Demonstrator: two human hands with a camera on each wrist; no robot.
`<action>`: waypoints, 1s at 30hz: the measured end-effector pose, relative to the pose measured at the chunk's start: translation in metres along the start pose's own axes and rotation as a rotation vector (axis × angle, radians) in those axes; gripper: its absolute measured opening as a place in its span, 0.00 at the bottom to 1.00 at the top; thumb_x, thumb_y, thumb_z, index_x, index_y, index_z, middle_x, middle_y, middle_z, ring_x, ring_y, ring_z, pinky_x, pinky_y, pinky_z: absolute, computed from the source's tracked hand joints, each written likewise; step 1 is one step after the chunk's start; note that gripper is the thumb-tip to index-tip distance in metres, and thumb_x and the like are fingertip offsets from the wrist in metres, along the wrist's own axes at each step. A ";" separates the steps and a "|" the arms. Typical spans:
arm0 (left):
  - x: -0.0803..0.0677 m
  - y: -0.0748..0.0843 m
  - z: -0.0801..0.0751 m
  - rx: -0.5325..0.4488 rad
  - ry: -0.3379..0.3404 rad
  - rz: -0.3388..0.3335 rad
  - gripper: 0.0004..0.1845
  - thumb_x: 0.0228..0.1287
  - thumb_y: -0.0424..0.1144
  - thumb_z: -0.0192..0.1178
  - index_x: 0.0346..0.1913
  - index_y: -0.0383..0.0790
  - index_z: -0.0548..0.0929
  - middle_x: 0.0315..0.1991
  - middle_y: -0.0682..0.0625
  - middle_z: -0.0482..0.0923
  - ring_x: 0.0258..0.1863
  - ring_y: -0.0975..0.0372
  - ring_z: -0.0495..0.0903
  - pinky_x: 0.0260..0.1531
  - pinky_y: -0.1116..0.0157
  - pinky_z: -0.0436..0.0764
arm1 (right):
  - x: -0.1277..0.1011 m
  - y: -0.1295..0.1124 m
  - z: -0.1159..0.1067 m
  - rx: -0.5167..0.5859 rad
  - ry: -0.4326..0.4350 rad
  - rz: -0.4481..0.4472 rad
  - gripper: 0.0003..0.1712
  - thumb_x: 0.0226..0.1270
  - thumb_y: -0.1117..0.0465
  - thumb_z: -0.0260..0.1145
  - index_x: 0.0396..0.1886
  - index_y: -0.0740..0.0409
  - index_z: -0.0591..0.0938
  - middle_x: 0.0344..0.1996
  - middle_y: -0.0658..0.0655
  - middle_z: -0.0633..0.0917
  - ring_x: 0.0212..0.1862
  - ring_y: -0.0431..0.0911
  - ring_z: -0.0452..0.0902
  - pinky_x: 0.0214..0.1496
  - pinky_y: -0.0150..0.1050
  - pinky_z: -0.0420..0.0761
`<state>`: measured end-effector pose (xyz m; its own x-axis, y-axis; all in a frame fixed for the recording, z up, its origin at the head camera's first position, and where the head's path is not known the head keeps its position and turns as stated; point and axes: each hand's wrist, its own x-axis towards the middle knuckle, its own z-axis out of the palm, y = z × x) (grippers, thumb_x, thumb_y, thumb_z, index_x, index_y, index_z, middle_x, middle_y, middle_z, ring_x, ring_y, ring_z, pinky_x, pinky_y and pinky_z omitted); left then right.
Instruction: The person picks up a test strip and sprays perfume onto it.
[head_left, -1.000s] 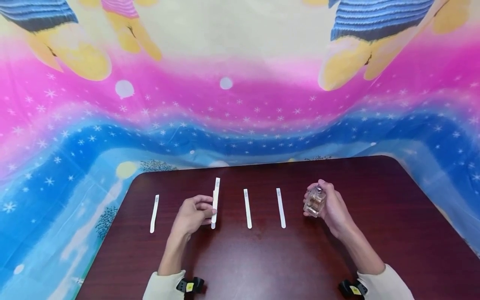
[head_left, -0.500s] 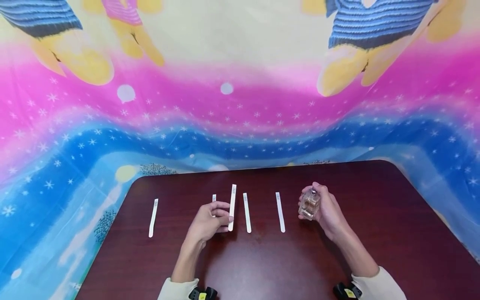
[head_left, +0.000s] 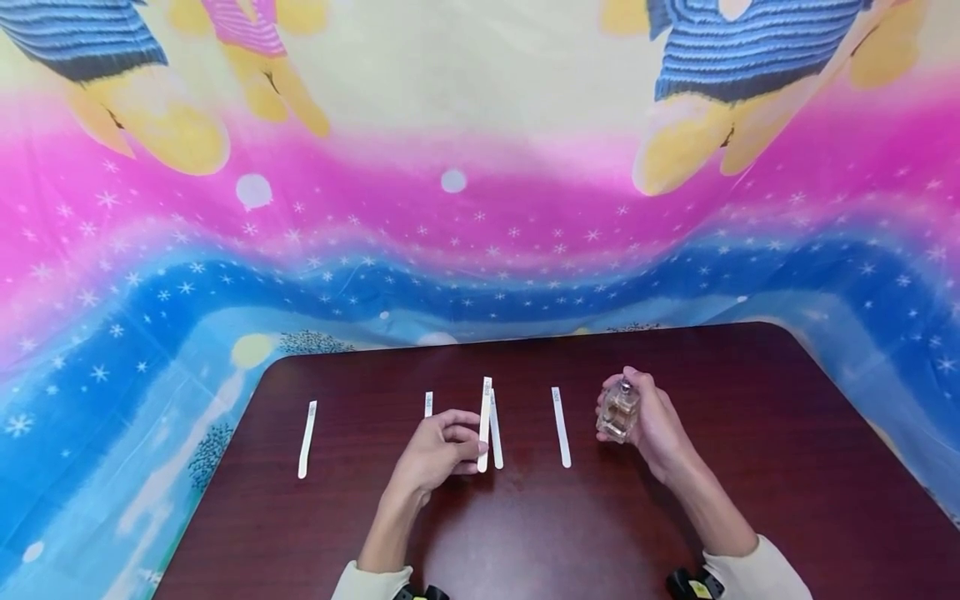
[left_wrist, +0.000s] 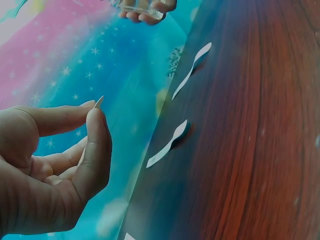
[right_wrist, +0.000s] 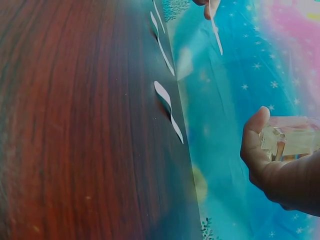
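My left hand (head_left: 438, 454) pinches a white paper perfume test strip (head_left: 485, 425) near its lower end between thumb and fingertips, its printed end up. In the left wrist view only the tip of that strip (left_wrist: 99, 102) shows above the thumb. My right hand (head_left: 658, 429) grips a clear glass perfume bottle (head_left: 619, 414), with the thumb at its silver top. In the right wrist view the bottle (right_wrist: 292, 140) lies across the palm, partly hidden by the hand. Just behind the held strip, a second test strip (head_left: 497, 437) lies on the table and is partly overlapped.
More white strips lie on the dark wooden table (head_left: 570, 533): one at far left (head_left: 307, 440), another strip (head_left: 429, 403) half hidden behind my left hand, and a strip (head_left: 561, 427) left of the bottle. A printed cloth (head_left: 480, 233) hangs behind the table's back edge.
My left hand has carried the held strip to the right, from over the second strip on the table to over the third. The right hand with the bottle has shifted slightly left.
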<state>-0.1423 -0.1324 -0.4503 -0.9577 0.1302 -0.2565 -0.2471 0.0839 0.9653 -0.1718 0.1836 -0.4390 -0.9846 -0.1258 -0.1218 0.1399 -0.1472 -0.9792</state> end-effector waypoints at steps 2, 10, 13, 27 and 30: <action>-0.001 0.000 0.004 -0.004 -0.011 -0.001 0.25 0.64 0.24 0.70 0.64 0.26 0.79 0.37 0.47 0.85 0.28 0.63 0.85 0.32 0.66 0.91 | 0.000 0.000 0.001 -0.006 0.001 0.002 0.26 0.89 0.40 0.44 0.41 0.46 0.82 0.37 0.52 0.85 0.37 0.44 0.84 0.37 0.45 0.93; -0.004 0.001 0.020 -0.054 -0.045 0.009 0.26 0.64 0.24 0.70 0.64 0.26 0.79 0.38 0.46 0.84 0.30 0.64 0.85 0.33 0.66 0.92 | 0.001 0.002 0.005 -0.026 0.006 0.019 0.25 0.89 0.40 0.44 0.42 0.46 0.81 0.35 0.51 0.85 0.36 0.44 0.84 0.37 0.45 0.92; -0.006 0.001 0.027 -0.070 -0.049 0.013 0.26 0.63 0.23 0.70 0.64 0.26 0.79 0.36 0.49 0.83 0.30 0.65 0.85 0.32 0.67 0.92 | 0.002 0.003 0.006 -0.027 0.008 0.024 0.25 0.89 0.40 0.44 0.42 0.46 0.81 0.35 0.51 0.86 0.36 0.44 0.84 0.37 0.45 0.92; -0.006 -0.001 0.052 -0.124 -0.082 0.033 0.24 0.62 0.22 0.71 0.62 0.27 0.81 0.37 0.46 0.84 0.28 0.64 0.86 0.33 0.66 0.93 | 0.005 0.005 0.012 -0.028 0.025 0.031 0.25 0.89 0.40 0.45 0.41 0.46 0.81 0.35 0.51 0.85 0.35 0.44 0.84 0.36 0.44 0.93; -0.007 0.000 0.054 -0.131 -0.081 0.031 0.24 0.62 0.22 0.71 0.61 0.27 0.81 0.36 0.47 0.83 0.28 0.64 0.86 0.33 0.66 0.92 | 0.006 0.006 0.013 -0.034 0.025 0.033 0.24 0.89 0.40 0.45 0.41 0.46 0.81 0.34 0.51 0.84 0.34 0.44 0.84 0.36 0.44 0.93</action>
<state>-0.1281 -0.0803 -0.4515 -0.9516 0.2107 -0.2240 -0.2394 -0.0506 0.9696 -0.1751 0.1689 -0.4428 -0.9818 -0.1058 -0.1575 0.1690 -0.1104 -0.9794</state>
